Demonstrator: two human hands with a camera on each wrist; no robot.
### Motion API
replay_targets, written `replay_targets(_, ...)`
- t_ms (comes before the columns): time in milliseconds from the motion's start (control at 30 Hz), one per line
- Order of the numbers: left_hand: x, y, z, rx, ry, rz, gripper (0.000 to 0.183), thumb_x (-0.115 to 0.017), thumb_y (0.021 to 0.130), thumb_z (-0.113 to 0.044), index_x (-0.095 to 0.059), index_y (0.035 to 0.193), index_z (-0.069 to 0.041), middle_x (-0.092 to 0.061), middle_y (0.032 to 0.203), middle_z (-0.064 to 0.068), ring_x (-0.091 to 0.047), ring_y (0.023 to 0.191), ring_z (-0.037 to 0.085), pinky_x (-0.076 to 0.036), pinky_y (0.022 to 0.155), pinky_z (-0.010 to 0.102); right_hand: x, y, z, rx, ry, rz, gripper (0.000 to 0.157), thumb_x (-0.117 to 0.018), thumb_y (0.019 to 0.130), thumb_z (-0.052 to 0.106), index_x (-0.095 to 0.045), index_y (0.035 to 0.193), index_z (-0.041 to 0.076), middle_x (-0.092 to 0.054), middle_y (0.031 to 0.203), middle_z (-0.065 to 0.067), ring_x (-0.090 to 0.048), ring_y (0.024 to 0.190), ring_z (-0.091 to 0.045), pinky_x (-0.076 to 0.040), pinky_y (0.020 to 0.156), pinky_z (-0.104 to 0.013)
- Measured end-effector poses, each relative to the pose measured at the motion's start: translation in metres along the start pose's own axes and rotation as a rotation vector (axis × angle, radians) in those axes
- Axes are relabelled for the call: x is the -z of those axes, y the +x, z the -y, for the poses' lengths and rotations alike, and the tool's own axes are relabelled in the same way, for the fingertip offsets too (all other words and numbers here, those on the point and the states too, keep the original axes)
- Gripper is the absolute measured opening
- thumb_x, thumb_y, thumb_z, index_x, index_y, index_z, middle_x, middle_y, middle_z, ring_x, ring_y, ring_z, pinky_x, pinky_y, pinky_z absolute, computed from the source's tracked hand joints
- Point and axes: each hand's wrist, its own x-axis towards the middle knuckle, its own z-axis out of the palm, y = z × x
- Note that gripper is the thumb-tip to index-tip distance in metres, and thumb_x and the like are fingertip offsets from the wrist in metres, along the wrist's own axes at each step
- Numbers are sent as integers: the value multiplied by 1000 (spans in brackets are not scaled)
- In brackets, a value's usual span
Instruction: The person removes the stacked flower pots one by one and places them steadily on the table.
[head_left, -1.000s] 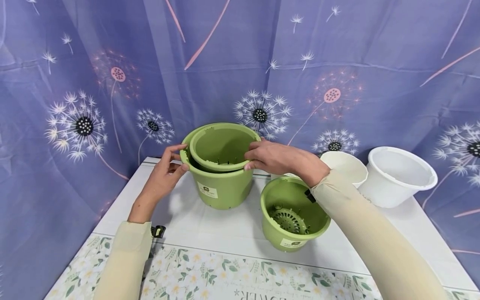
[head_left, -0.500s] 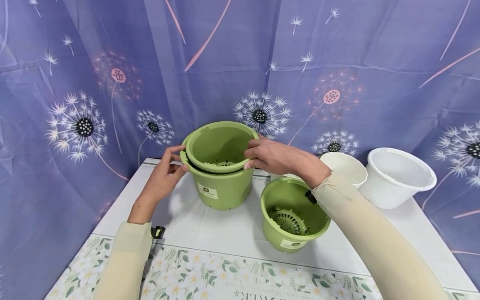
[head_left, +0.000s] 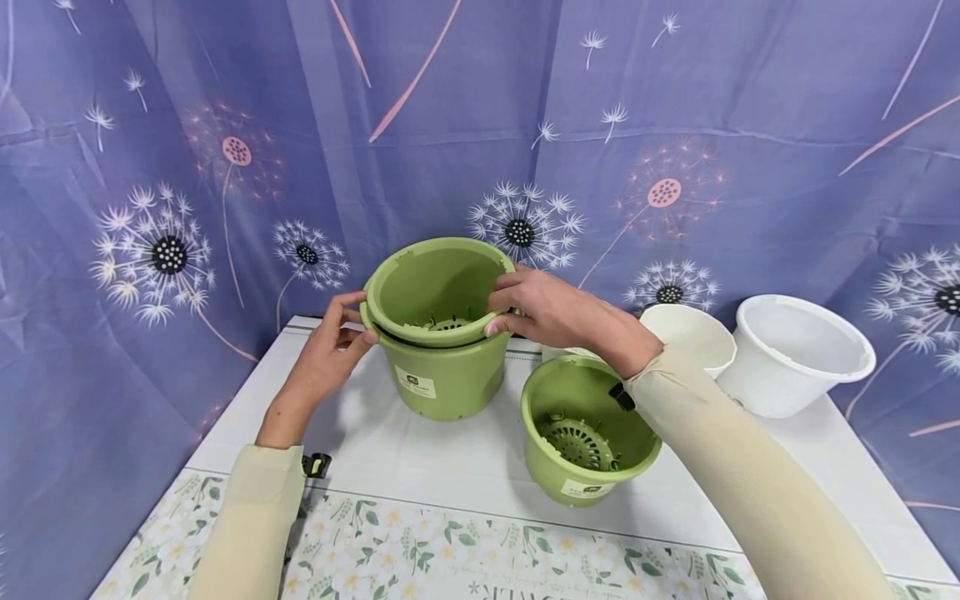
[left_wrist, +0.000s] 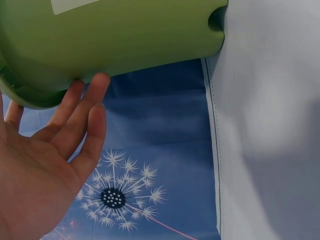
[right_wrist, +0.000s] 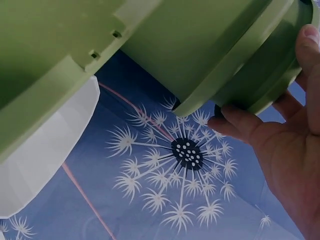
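Two green flowerpots stand nested at the centre-left of the head view. The inner flowerpot (head_left: 408,287) sits inside the larger outer flowerpot (head_left: 457,387), its rim standing above the outer one. My right hand (head_left: 546,307) grips the inner pot's rim on the right, thumb on the near side. In the right wrist view, a gap shows between the inner flowerpot (right_wrist: 272,75) and the rim of the outer flowerpot (right_wrist: 240,55). On the left, my left hand (head_left: 326,354) holds the outer pot's rim, several fingers touching the wall of the outer flowerpot (left_wrist: 135,40) in the left wrist view.
A third green flowerpot (head_left: 592,383) with a slotted base stands under my right forearm. Behind it are a cream pot (head_left: 688,333) and a white pot (head_left: 780,367). The purple curtain (head_left: 465,108) hangs right behind the white table (head_left: 420,458).
The inner flowerpot has shifted left and slightly up within the outer one, my right hand still on its rim. My left hand and the outer pot have stayed nearly still.
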Motion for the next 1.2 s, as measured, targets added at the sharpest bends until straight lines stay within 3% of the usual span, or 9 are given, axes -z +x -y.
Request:
replay_targets(333,0,0,-2,-2,2,-8,61,-59,111,-36,-31,164,-24,-58,131,17,-70,111,35,-52,93,43,2,0,1,7,-6,-79,20,-74,101,27,-73,91,10,-65,91,-3,-62,85,-22,-52,84,-39)
replay_targets(767,0,1,-1,-2,5,-10,62,-59,110,-39,-31,163,-23,-59,131,17,-70,112,40,-53,92,41,11,0,4,25,-4,-99,18,-74,101,25,-73,92,10,-65,91,-3,-61,84,-22,-50,84,-40)
replay_targets(1200,0,2,2,-13,-4,-9,60,-58,110,-37,-32,163,-26,-59,129,18,-71,110,36,-53,94,45,17,1,4,28,-15,-154,17,-76,99,22,-72,89,9,-64,90,-4,-61,84,-27,-50,80,-39)
